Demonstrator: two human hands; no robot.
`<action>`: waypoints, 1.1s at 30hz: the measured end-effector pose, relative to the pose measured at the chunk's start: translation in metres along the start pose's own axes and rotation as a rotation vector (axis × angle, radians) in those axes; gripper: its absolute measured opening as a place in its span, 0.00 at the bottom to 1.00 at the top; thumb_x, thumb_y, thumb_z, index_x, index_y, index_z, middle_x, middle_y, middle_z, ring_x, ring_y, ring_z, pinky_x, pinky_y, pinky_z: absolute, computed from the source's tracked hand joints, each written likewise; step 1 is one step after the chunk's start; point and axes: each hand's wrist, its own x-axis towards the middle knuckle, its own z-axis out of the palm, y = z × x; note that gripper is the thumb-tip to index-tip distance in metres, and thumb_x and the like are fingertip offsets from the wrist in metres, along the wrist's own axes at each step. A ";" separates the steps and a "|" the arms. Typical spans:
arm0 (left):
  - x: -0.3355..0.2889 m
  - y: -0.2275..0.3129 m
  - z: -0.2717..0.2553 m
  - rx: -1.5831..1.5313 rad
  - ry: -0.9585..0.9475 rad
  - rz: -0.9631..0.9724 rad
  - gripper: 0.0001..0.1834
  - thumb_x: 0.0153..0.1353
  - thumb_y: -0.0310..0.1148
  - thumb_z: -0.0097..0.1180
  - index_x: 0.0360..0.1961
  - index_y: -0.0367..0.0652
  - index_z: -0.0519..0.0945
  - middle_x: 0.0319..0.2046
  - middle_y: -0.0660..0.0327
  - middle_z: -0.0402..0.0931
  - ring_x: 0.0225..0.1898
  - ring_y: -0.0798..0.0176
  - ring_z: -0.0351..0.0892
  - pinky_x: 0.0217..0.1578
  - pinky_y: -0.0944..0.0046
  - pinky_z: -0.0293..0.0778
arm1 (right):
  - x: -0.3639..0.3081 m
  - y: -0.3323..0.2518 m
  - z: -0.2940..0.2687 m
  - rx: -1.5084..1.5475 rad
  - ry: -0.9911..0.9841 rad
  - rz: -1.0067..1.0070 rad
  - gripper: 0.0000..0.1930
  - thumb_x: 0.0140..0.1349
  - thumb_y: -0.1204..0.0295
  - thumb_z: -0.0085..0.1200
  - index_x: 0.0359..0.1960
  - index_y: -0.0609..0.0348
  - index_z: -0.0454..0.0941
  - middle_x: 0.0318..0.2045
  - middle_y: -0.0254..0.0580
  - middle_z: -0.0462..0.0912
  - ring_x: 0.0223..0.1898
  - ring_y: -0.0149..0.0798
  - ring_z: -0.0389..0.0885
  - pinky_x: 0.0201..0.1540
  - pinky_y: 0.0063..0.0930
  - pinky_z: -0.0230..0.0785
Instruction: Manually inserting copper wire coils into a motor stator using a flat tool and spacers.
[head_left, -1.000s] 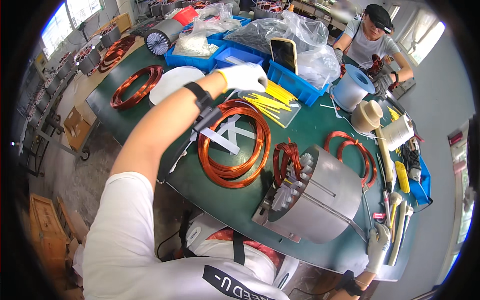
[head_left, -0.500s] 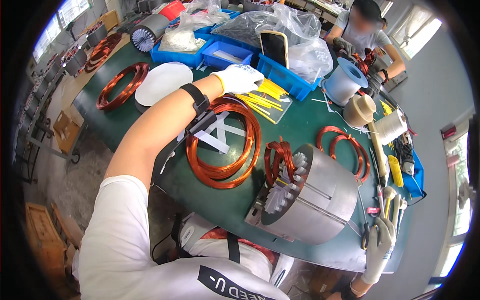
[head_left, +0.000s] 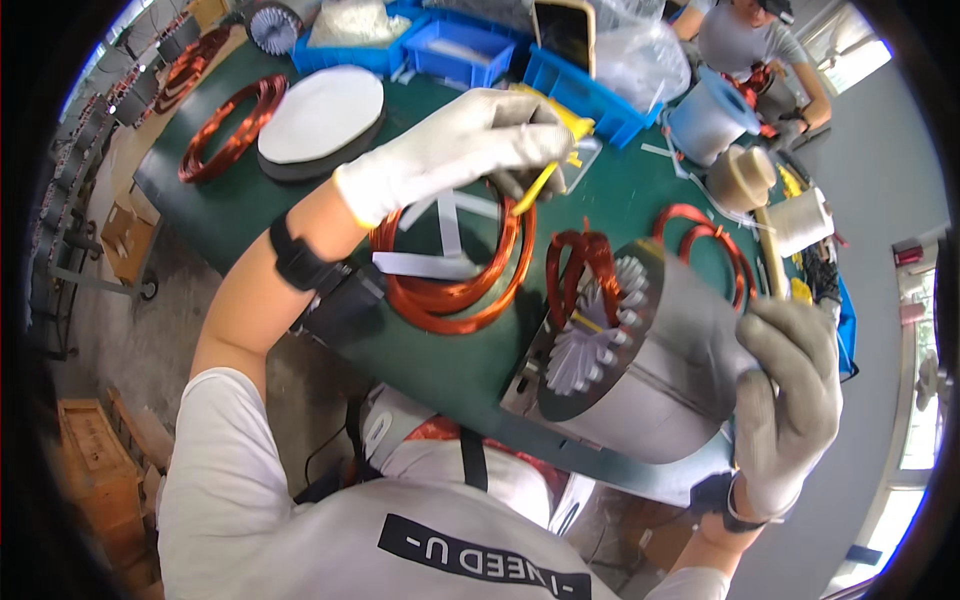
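Note:
My left hand (head_left: 470,145), in a white glove, pinches a thin yellow strip (head_left: 538,190) above the large copper wire coil (head_left: 450,318). Just beyond its fingers lie more yellow strips (head_left: 575,122). A grey cylindrical motor stator (head_left: 685,365) lies on its side at the table's near edge, its toothed opening turned left. White liners stand out of its slots, and a bundle of red-brown copper wire (head_left: 580,270) hangs at the opening. My right hand (head_left: 795,395), gloved too, is at the stator's right end with thumb and fingers apart. Whether it touches the metal I cannot tell.
A round white-topped pad (head_left: 325,115) and a copper coil (head_left: 235,130) lie at left. Blue bins (head_left: 460,52) and a phone (head_left: 565,38) stand at the back. Spools (head_left: 710,115) line the right side. Across the table a co-worker (head_left: 760,60) handles wire.
My left hand has drawn back from the yellow strips with one in its fingers. My right hand has left the tools at the table's right edge and moved up to the stator.

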 end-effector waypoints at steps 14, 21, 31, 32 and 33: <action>-0.081 -0.083 0.051 0.563 0.165 0.553 0.18 0.44 0.18 0.60 0.40 0.42 0.83 0.27 0.58 0.78 0.26 0.54 0.77 0.25 0.59 0.72 | 0.005 0.013 0.052 0.382 -0.099 0.207 0.23 0.44 0.71 0.54 0.43 0.73 0.80 0.45 0.63 0.79 0.47 0.51 0.78 0.53 0.41 0.70; -0.077 -0.072 0.059 0.722 -0.044 0.471 0.12 0.47 0.23 0.59 0.36 0.40 0.82 0.23 0.60 0.75 0.20 0.56 0.74 0.18 0.61 0.66 | -0.005 0.031 0.054 0.438 -0.104 0.071 0.22 0.56 0.67 0.51 0.48 0.75 0.75 0.48 0.70 0.75 0.48 0.54 0.78 0.52 0.42 0.72; -0.066 -0.079 0.072 0.493 0.075 0.550 0.14 0.50 0.21 0.61 0.40 0.41 0.83 0.34 0.58 0.78 0.33 0.56 0.78 0.33 0.58 0.75 | 0.003 0.028 0.054 0.505 -0.056 0.070 0.22 0.52 0.69 0.53 0.46 0.76 0.77 0.45 0.70 0.77 0.43 0.53 0.80 0.49 0.39 0.73; -0.073 -0.068 0.058 0.514 0.144 0.295 0.09 0.54 0.25 0.60 0.38 0.39 0.83 0.31 0.59 0.78 0.29 0.60 0.78 0.31 0.60 0.74 | 0.007 0.030 0.053 0.447 -0.119 0.030 0.22 0.51 0.70 0.54 0.45 0.76 0.77 0.44 0.70 0.78 0.42 0.53 0.80 0.48 0.39 0.73; -0.077 -0.060 0.046 0.521 0.202 0.046 0.06 0.58 0.28 0.59 0.36 0.38 0.82 0.29 0.60 0.78 0.26 0.64 0.77 0.28 0.63 0.74 | 0.007 0.032 0.056 0.524 -0.185 0.006 0.22 0.57 0.71 0.46 0.49 0.76 0.76 0.53 0.64 0.74 0.53 0.49 0.77 0.58 0.38 0.67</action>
